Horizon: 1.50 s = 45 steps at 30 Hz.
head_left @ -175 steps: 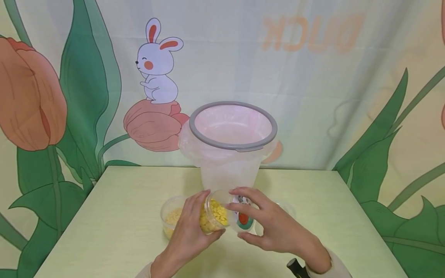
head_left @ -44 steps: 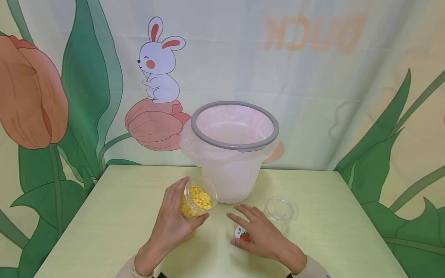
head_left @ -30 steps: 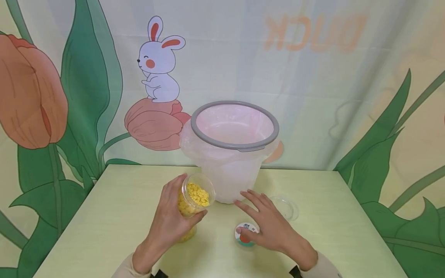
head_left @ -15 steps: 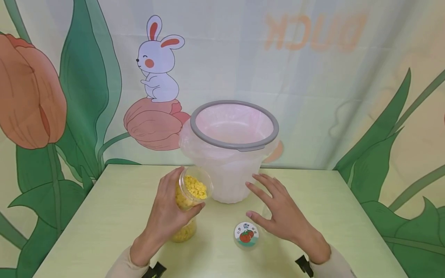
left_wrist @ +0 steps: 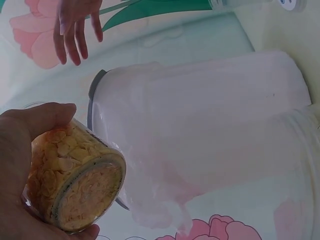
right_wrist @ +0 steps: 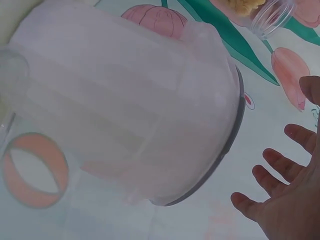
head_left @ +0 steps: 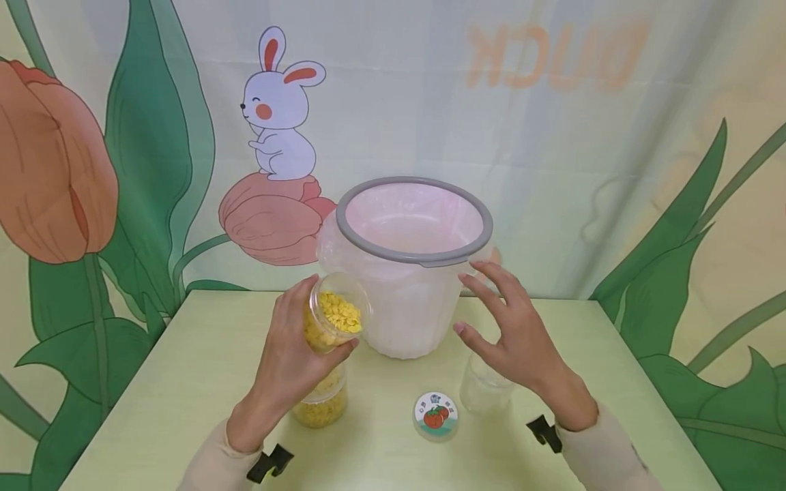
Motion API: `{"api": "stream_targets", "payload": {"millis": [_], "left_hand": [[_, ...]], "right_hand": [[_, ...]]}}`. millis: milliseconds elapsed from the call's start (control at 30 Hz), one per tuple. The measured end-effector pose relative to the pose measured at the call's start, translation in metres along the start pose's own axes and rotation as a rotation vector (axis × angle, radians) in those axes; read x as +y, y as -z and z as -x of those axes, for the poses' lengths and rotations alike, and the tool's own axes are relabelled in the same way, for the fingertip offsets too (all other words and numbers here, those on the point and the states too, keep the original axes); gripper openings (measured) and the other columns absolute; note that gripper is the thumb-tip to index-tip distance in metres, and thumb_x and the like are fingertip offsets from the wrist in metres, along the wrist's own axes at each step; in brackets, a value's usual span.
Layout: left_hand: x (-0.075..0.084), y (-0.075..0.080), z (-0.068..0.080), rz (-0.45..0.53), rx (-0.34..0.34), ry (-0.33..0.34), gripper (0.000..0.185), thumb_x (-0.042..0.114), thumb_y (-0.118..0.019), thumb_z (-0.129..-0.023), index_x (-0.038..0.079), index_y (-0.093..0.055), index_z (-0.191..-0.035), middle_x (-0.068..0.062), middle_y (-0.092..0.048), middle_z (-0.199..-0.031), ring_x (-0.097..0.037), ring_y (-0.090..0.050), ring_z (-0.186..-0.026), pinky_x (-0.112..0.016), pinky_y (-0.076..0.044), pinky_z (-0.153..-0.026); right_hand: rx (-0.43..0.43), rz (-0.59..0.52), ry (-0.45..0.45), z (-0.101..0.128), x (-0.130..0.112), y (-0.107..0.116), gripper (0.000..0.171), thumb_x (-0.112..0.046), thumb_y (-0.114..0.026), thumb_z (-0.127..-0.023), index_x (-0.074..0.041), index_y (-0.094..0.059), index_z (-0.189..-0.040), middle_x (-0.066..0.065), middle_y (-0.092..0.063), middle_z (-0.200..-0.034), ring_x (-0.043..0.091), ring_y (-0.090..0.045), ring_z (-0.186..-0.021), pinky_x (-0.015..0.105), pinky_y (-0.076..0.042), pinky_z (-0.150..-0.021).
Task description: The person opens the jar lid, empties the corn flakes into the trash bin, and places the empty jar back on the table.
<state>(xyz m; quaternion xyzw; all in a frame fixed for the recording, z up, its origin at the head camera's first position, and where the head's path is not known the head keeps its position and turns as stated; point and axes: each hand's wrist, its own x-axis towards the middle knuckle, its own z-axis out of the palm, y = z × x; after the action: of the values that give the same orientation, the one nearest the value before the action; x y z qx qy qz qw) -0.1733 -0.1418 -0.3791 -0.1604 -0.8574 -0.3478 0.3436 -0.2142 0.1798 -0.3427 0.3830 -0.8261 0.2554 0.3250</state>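
Head view: the left hand (head_left: 288,361) grips an open jar (head_left: 331,320) of yellow flakes, tilted with its mouth toward the lined bin (head_left: 413,266) beside it; the right hand (head_left: 516,334), fingers spread and holding nothing, hovers by the bin's rim, lid (head_left: 436,416) lying on the table (head_left: 184,382)

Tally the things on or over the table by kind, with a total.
Jars of yellow pieces: 2, one held, one standing
Empty clear jar: 1
Loose lid: 1
Lined bin: 1
Total: 5
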Motion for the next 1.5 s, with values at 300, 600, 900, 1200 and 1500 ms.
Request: {"api": "stream_targets", "payload": {"millis": [300,600,900,1200,1500], "left_hand": [[0.001,0.008,-0.015,-0.001,0.037,-0.022,0.106,0.018,-0.095,-0.058,0.009,-0.036,-0.146,-0.014,-0.051,-0.133,-0.028,-0.047,-0.12,-0.051,-0.05,-0.095],[0.003,0.014,-0.032,0.014,0.07,-0.047,0.108,0.017,-0.094,-0.059,0.013,-0.034,-0.148,-0.014,-0.051,-0.132,-0.028,-0.047,-0.118,-0.051,-0.051,-0.093],[0.001,0.015,-0.048,0.002,0.101,-0.066,0.103,0.019,-0.093,-0.06,0.009,-0.036,-0.146,-0.016,-0.051,-0.13,-0.029,-0.048,-0.117,-0.05,-0.051,-0.092],[-0.001,0.017,-0.063,-0.003,0.127,-0.085,0.102,0.019,-0.093,-0.06,0.008,-0.037,-0.144,-0.016,-0.051,-0.13,-0.03,-0.047,-0.117,-0.051,-0.048,-0.095],[0.0,0.017,-0.077,0.001,0.131,-0.094,0.102,0.019,-0.093,-0.061,0.01,-0.036,-0.145,-0.015,-0.051,-0.134,-0.03,-0.047,-0.119,-0.05,-0.045,-0.097]], "right_hand": [[0.032,-0.007,-0.057,-0.027,0.016,0.01,0.059,-0.026,-0.068,-0.086,-0.014,-0.051,-0.142,0.013,-0.045,-0.149,0.032,-0.04,-0.138,0.056,-0.042,-0.104],[0.051,-0.006,-0.118,-0.049,0.036,0.012,0.06,-0.024,-0.066,-0.088,-0.016,-0.048,-0.145,0.015,-0.045,-0.148,0.033,-0.04,-0.139,0.059,-0.041,-0.105],[0.053,-0.021,-0.213,-0.069,0.054,0.011,0.054,-0.027,-0.063,-0.092,-0.014,-0.05,-0.143,0.012,-0.047,-0.148,0.032,-0.044,-0.137,0.059,-0.041,-0.106],[-0.013,-0.034,-0.321,-0.09,0.071,0.005,0.053,-0.034,-0.057,-0.096,-0.015,-0.047,-0.145,0.012,-0.045,-0.149,0.033,-0.042,-0.139,0.058,-0.037,-0.11],[-0.066,-0.062,-0.429,-0.105,0.092,-0.003,0.053,-0.033,-0.055,-0.097,-0.013,-0.045,-0.146,0.014,-0.043,-0.151,0.035,-0.04,-0.14,0.057,-0.034,-0.113]]}}
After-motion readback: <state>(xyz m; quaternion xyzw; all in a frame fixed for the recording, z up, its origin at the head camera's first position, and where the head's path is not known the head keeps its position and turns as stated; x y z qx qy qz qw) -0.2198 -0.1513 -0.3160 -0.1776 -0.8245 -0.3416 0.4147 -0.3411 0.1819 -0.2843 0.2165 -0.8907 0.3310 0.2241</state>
